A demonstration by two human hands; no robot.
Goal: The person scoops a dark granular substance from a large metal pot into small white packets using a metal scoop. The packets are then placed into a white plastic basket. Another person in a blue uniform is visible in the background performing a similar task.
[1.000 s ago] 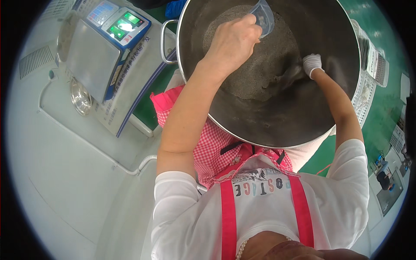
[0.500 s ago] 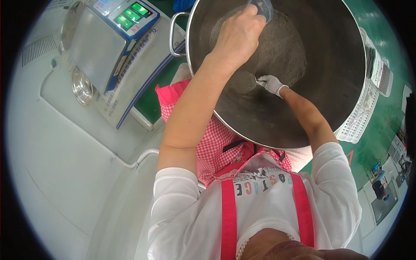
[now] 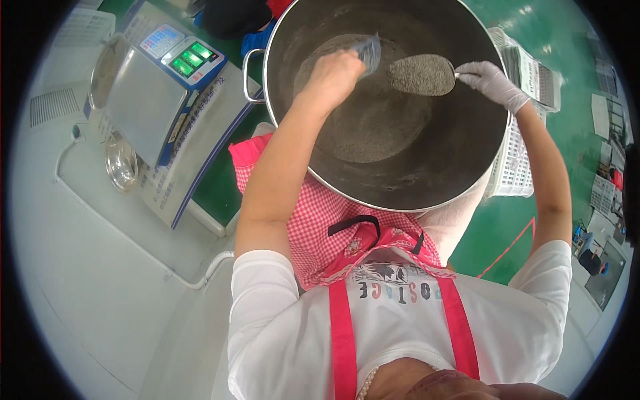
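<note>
A large, deep metal pot (image 3: pixel 460 150) stands before me with a bed of grey powder (image 3: pixel 377 130) at its bottom. My bare left hand (image 3: pixel 333 75) is closed on a clear plastic bag (image 3: pixel 371 55) over the pot's left half. My right hand (image 3: pixel 490 81), in a thin white glove, grips the handle of a metal scoop (image 3: pixel 455 76). Heaped grey powder fills the scoop, which is held level above the pot just right of the bag, apart from it. How much the bag contains cannot be made out.
On the left, a digital scale (image 3: pixel 143 100) with a lit green display rests on a table, beside a shiny metal bowl (image 3: pixel 122 163). White plastic crates (image 3: pixel 513 163) stand right of the pot. Part of another person (image 3: pixel 233 15) shows beyond the pot's far left.
My right hand has lifted the scoop, now full, out of the powder and moved it up and right. My left hand has come lower and left with the bag.
</note>
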